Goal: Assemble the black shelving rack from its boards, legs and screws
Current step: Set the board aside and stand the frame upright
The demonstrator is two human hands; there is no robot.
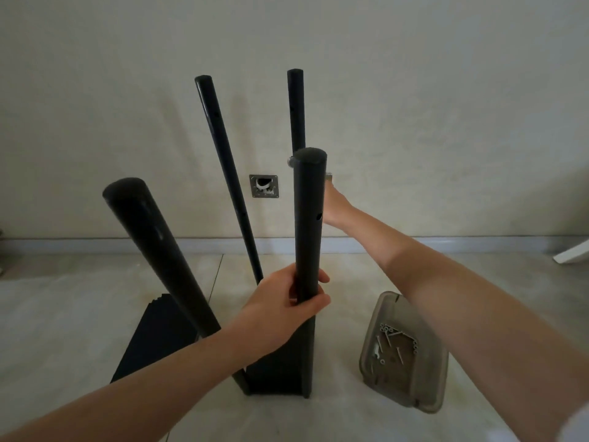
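1. At the far left, the spare black boards [153,339] lie flat on the floor. They look stiff and thin, so you would do best to lift one by its two long edges.
2. The near left leg [159,260] leans toward you, and the far left leg [228,173] tilts too. Both look like rigid, smooth tubes that could slip in a loose grip.
3. Your left hand [287,301] has its fingers [314,303] curled round the near right leg [307,237], just below the side hole. Hold it firmly here, since the rack looks wobbly on its bottom board [274,378].
4. Your right hand [334,202] reaches behind that leg toward the far right leg [295,113]. I cannot tell whether its fingers are closed, because the leg hides them. A small metal piece shows at either side of the leg top, probably a screw.
5. At the right, the plastic tray [404,355] sits on the floor and holds the loose screws [395,342]. They are small and roll easily, so pinch one at a time.
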